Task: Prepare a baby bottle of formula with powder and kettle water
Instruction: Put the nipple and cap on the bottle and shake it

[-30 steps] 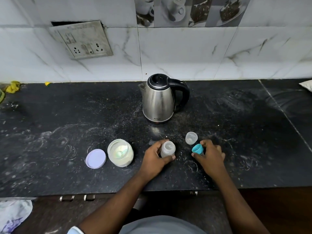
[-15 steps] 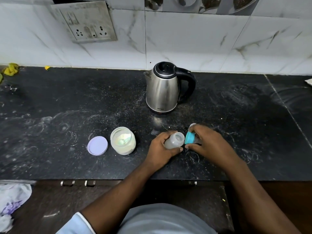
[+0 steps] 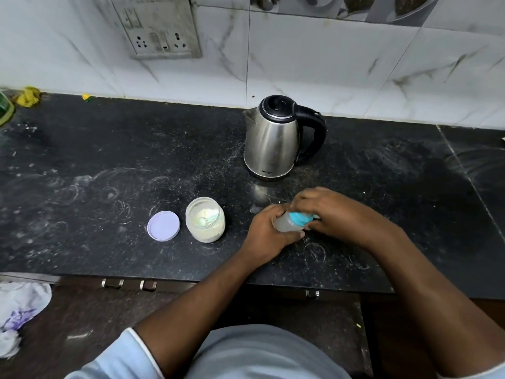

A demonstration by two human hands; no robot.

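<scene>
kettle (image 3: 270,143), small brand word near base, apparently MILTON

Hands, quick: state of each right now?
Left hand: closed around the bottle.
Right hand: closed on the teal collar at the bottle's mouth.

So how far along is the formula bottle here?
Done: clear powder jar open, lilac round lid beside it. In hand: left hand grips the translucent baby bottle, right hand holds the teal ring at its neck. Left: tightening it; the bottle's fill is unclear.
</scene>
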